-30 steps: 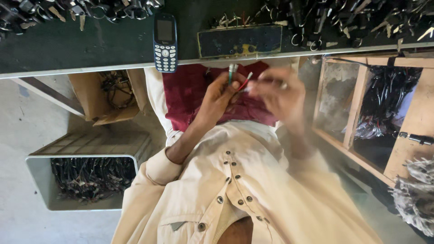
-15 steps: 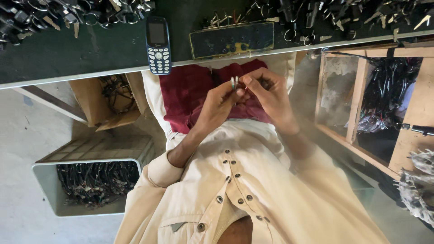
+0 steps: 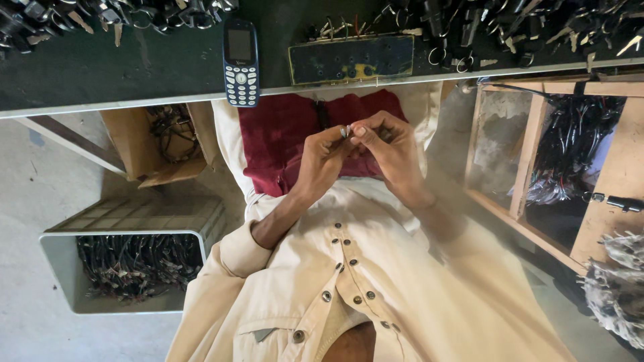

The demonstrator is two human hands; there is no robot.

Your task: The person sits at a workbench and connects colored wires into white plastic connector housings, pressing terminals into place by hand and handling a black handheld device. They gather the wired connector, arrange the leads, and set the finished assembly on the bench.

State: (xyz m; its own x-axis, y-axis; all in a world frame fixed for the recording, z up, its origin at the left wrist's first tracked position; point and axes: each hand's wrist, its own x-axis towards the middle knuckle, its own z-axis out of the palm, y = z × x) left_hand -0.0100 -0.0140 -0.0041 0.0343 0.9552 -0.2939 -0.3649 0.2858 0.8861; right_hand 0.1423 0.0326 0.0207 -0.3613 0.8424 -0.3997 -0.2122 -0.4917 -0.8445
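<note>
Both hands meet over my lap, above a dark red cloth [image 3: 282, 134]. My left hand [image 3: 325, 161] pinches a small metal-tipped part [image 3: 346, 131] between thumb and fingers. My right hand [image 3: 389, 151] closes on the same small part from the other side, fingertips touching the left hand's. The part is mostly hidden by the fingers. I wear a cream buttoned shirt [image 3: 362, 288].
A dark workbench [image 3: 134, 67] runs along the top, with a blue keypad phone [image 3: 241, 62], a dark board with holes [image 3: 352, 59] and several small wired parts. A grey crate of black wires [image 3: 127, 268] and a cardboard box [image 3: 157, 137] sit left; wooden shelving [image 3: 537, 154] stands right.
Both hands have dropped slightly from the bench edge toward my lap and drawn together; the right hand, blurred earlier, is now steady on the small part.
</note>
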